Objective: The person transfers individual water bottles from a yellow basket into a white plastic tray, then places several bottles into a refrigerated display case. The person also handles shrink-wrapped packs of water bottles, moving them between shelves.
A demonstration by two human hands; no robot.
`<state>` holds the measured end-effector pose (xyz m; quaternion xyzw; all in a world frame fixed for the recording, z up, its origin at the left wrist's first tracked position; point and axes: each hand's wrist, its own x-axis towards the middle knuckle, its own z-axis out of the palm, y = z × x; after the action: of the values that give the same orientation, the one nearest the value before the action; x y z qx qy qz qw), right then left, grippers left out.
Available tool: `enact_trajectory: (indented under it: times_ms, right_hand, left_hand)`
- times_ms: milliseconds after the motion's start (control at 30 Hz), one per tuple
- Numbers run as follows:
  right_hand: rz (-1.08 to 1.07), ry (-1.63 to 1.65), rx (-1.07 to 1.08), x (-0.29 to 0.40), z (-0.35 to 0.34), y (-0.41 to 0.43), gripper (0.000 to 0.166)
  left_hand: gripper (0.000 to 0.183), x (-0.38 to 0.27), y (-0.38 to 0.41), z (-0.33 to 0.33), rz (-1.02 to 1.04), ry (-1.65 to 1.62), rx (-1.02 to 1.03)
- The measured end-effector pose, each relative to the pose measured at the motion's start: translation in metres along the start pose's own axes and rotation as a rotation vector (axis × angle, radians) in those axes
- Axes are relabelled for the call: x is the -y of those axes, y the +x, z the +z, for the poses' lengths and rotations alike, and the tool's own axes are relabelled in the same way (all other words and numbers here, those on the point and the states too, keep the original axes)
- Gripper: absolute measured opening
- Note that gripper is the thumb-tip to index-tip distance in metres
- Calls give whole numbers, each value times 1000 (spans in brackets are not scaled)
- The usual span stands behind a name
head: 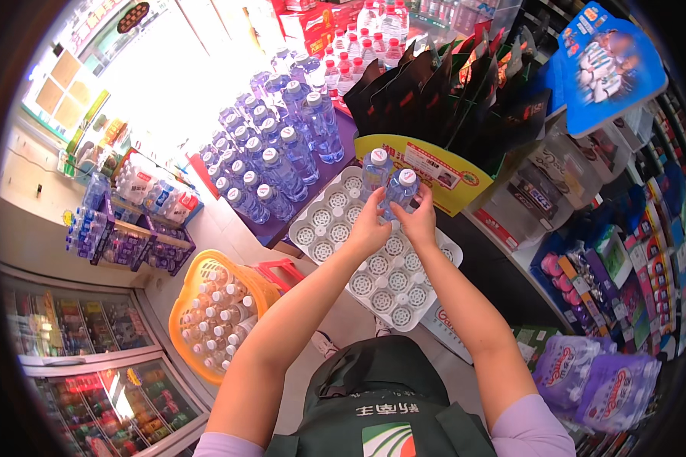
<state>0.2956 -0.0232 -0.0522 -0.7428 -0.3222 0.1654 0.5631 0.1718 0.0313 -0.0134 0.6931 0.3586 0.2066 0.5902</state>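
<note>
Two upright water bottles with white caps stand side by side at the far end of a white plastic bottle tray [383, 300]. My right hand [417, 220] grips the right water bottle [403, 184], thumb on its near side and fingers around its outer side. My left hand [370, 225] is closed at the lower part of the left water bottle [377, 167], close against the right one. My hands hide the bottle bases, so I cannot tell whether they rest in the tray. Round ribbed wells show across the tray.
Left of the tray, rows of water bottles [268, 163] crowd a purple-topped stand. A yellow display box [429, 165] of dark packets borders the far right. Below left sits an orange basket [183, 320] of white-capped bottles. A red plastic stool [280, 273] is beside it. Shrink-wrapped packs [617, 388] lie right.
</note>
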Motion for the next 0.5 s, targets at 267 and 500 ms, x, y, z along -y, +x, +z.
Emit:
enact_trajectory:
  times_ms: [267, 500]
  right_hand:
    - [-61, -70, 55, -21, 5, 27, 71]
    - [-338, -17, 69, 55, -20, 13, 52]
  left_hand:
    - [81, 0, 6, 9, -76, -16, 19]
    - [91, 1, -3, 1, 45, 130, -73]
